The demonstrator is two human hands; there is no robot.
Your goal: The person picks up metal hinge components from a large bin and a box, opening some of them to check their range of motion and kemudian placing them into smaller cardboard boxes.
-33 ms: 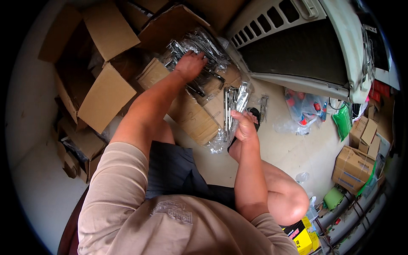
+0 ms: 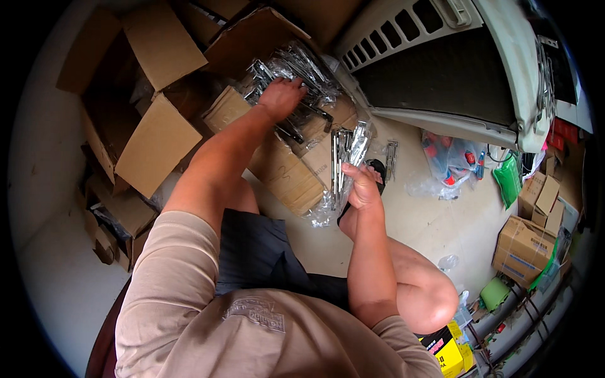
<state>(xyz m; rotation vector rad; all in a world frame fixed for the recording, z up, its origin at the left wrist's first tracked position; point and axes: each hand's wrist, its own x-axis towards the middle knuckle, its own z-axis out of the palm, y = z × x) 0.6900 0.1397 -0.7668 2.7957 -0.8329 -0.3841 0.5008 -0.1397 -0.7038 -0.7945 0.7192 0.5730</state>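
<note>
Upper centre: silvery metal parts (image 2: 296, 69) in clear, glinting plastic under my left hand (image 2: 282, 96). Centre: my right hand (image 2: 363, 187) holds a silver bundle (image 2: 343, 157) in a transparent bag. Upper left: plain brown cardboard boxes (image 2: 151, 120). Lower frame: my beige shirt (image 2: 208, 315) and dark shorts (image 2: 252, 252). Right: a green bag (image 2: 509, 179); lower right: a yellow-and-black box (image 2: 449, 353). Floor (image 2: 435, 220) pale cream.

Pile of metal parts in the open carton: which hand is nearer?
Left. The left hand rests on the pile of metal parts in the open carton. The right hand is lower right, apart from it, holding a clear bag of metal parts.
</note>
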